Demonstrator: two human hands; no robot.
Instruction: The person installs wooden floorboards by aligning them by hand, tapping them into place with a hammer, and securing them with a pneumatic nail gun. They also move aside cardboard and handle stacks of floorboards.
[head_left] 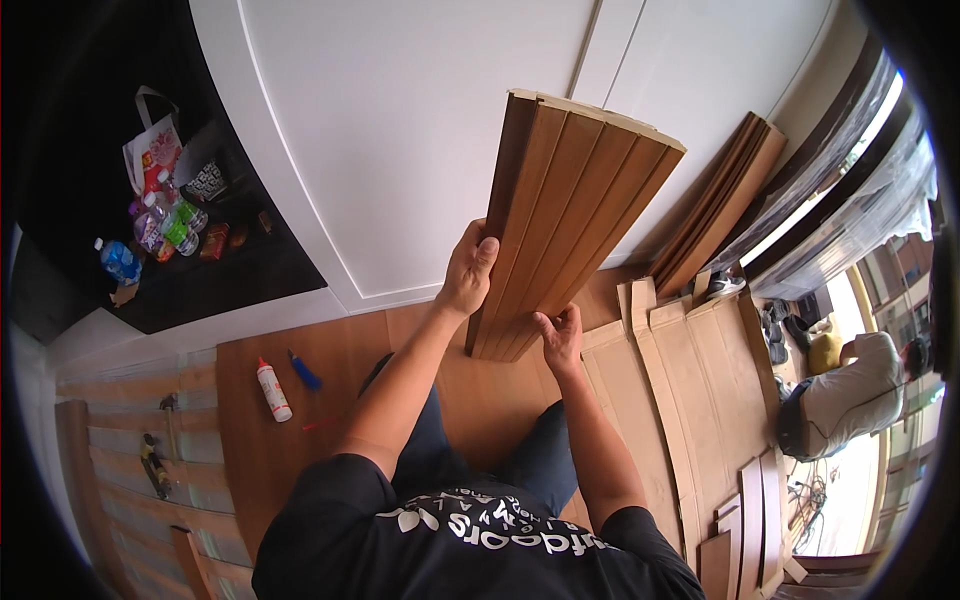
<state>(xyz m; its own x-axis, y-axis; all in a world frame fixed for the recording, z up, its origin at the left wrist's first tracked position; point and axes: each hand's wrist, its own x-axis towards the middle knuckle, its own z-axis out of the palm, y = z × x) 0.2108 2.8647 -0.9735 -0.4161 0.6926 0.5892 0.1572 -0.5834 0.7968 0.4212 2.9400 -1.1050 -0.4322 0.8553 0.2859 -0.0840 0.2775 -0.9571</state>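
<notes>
I hold a brown fluted wood panel (565,210) upright in front of a white wall panel (400,130). My left hand (468,272) grips the panel's left edge, fingers wrapped around it. My right hand (560,335) pinches its lower end from below. The panel leans to the right, its pale cut top end pointing up at the wall.
A glue bottle (272,389) and a blue tool (305,371) lie on the wood floor at left. Cardboard sheets (690,390) cover the floor at right. More brown panels (725,205) lean on the wall. Bottles and a bag (155,215) sit far left. Another person (850,395) crouches at right.
</notes>
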